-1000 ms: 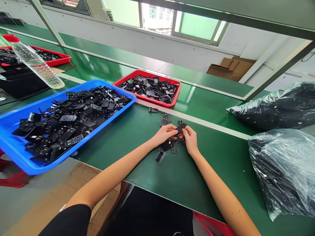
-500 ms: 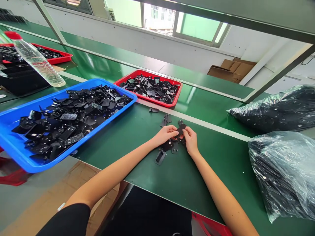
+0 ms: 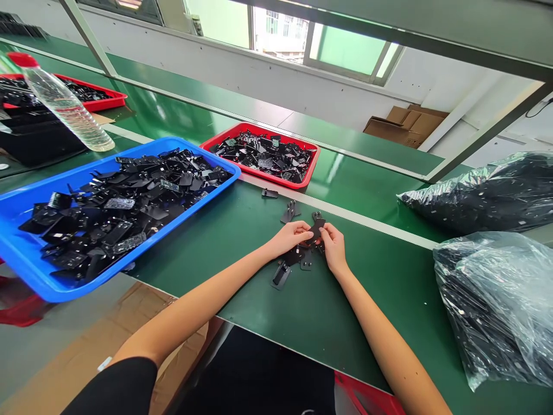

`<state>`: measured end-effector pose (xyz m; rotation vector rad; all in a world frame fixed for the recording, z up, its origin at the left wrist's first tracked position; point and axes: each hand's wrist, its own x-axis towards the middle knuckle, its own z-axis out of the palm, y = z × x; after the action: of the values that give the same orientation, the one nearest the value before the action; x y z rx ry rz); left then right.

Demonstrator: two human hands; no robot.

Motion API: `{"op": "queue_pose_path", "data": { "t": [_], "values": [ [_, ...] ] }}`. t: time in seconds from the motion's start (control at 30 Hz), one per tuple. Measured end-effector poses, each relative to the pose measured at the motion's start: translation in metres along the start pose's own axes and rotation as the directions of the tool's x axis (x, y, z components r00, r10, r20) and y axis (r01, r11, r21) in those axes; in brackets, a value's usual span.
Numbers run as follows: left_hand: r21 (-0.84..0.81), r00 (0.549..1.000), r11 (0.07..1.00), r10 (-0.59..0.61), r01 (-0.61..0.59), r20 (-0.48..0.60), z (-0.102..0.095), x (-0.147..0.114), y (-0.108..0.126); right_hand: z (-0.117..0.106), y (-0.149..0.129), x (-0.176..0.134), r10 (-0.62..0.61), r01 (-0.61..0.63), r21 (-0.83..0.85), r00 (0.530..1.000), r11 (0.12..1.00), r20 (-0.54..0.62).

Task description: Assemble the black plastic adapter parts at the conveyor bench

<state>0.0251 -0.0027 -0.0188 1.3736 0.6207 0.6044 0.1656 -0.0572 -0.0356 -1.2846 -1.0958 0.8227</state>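
Observation:
Between my two hands is a small flat black plastic plate (image 3: 317, 227). My left hand (image 3: 292, 237) pinches its left side with thumb and fingers. On the opposite side, my right hand (image 3: 334, 245) grips the plate's edge; its fingertips are partly hidden behind the piece. Several similar black pieces lie on the green table under and around the hands. One piece with a raised part (image 3: 281, 275) rests just below my left hand. Beyond the hands lie a few more black pieces (image 3: 290, 212).
A blue tray (image 3: 56, 295) heaped with black pieces stands at left, a red tray (image 3: 264, 180) of small parts behind it. A water bottle (image 3: 71, 109) is at far left. Clear plastic bags (image 3: 496, 276) of black parts lie at right. A shelf frame (image 3: 389, 29) crosses overhead.
Both hands keep hold of the black plate in almost the same place. Only a very slight shift of the view and the plate's angle shows.

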Motion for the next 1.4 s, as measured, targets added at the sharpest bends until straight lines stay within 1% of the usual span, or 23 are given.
{"op": "queue_pose_path", "data": {
  "t": [0.23, 0.37, 0.6, 0.93, 1.4],
  "values": [
    [-0.027, 1.0, 1.0, -0.011, 0.011, 0.0, -0.0011, -0.0006, 0.0001, 0.0005, -0.0021, -0.0011, -0.006, 0.006, 0.017, 1.0, 1.0, -0.002],
    [-0.075, 1.0, 0.997, -0.025, 0.025, -0.008, -0.0003, -0.0022, 0.0032, 0.0013, -0.0044, -0.0024, -0.018, 0.018, 0.031, 1.0, 0.999, -0.001],
    [-0.147, 1.0, 0.989, -0.025, 0.027, 0.016, 0.0016, -0.0011, 0.0036, 0.0013, -0.0057, -0.0029, -0.014, 0.014, 0.055, 1.0, 0.998, -0.01],
    [-0.064, 1.0, 0.998, -0.011, 0.012, 0.022, 0.0002, -0.001, 0.0041, 0.0011, -0.0045, -0.001, 0.003, -0.002, 0.054, 1.0, 0.999, -0.012],
    [-0.054, 0.999, 0.998, -0.012, 0.014, 0.029, 0.0006, -0.0013, 0.0038, 0.0006, -0.0053, -0.0011, -0.006, 0.006, 0.041, 1.0, 0.999, 0.01]
  ]
}}
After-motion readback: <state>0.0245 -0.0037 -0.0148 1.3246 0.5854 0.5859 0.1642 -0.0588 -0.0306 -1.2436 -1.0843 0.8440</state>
